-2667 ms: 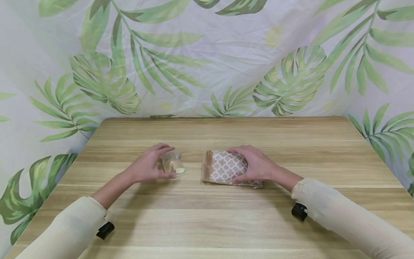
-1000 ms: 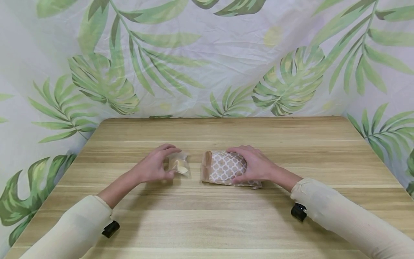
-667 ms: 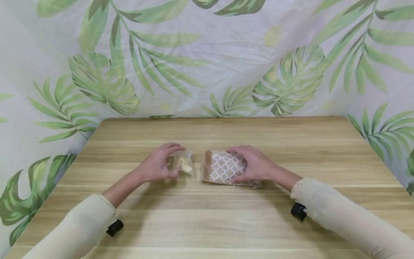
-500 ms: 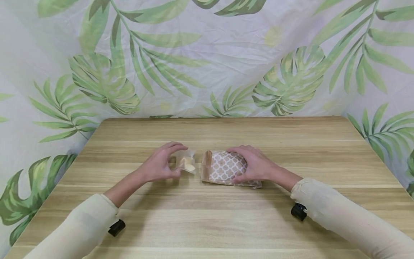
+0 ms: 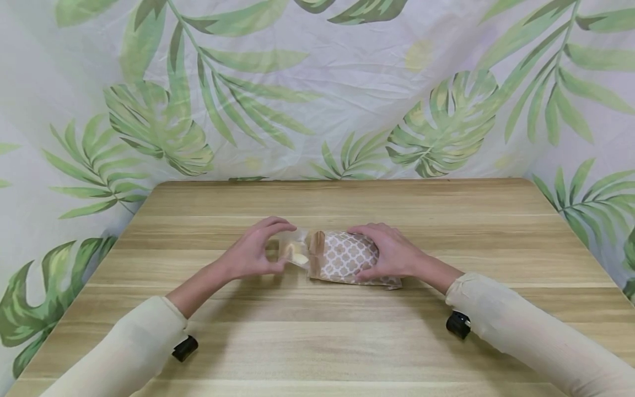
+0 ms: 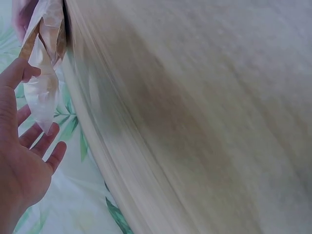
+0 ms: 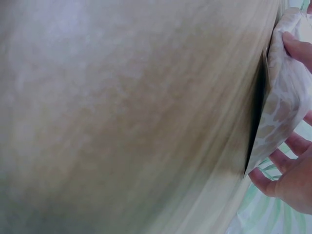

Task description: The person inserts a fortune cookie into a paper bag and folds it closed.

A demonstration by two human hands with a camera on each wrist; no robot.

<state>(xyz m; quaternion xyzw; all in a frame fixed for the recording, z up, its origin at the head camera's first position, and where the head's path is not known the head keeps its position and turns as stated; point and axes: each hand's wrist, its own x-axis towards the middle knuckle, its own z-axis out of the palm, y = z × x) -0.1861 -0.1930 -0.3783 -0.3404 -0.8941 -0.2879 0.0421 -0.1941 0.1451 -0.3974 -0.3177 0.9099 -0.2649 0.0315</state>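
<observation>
My left hand (image 5: 250,251) holds a small clear plastic packet (image 5: 298,252) with something pale yellow inside, thumb and fingers on its near edges. The packet's far end meets the mouth of a brown paper bag (image 5: 347,255) printed with a white lattice pattern, lying on its side. In the left wrist view the bag's mouth (image 6: 52,36) gapes, and the packet (image 6: 44,95) reaches up to it from between the thumb and fingers. My right hand (image 5: 397,251) grips the bag's closed end from above, thumb on the near side; the right wrist view shows its fingers round the patterned paper (image 7: 280,109).
Both hands work over the middle of a light wood-grain table (image 5: 307,342). A cloth (image 5: 347,94) printed with green leaves hangs behind the table's far edge (image 5: 337,181) and at its sides. Black wrist cameras (image 5: 458,324) sit under both cream sleeves.
My left hand has carried the plastic packet rightward across the table, from a gap away up to the bag's mouth. The right hand and the bag have stayed in place.
</observation>
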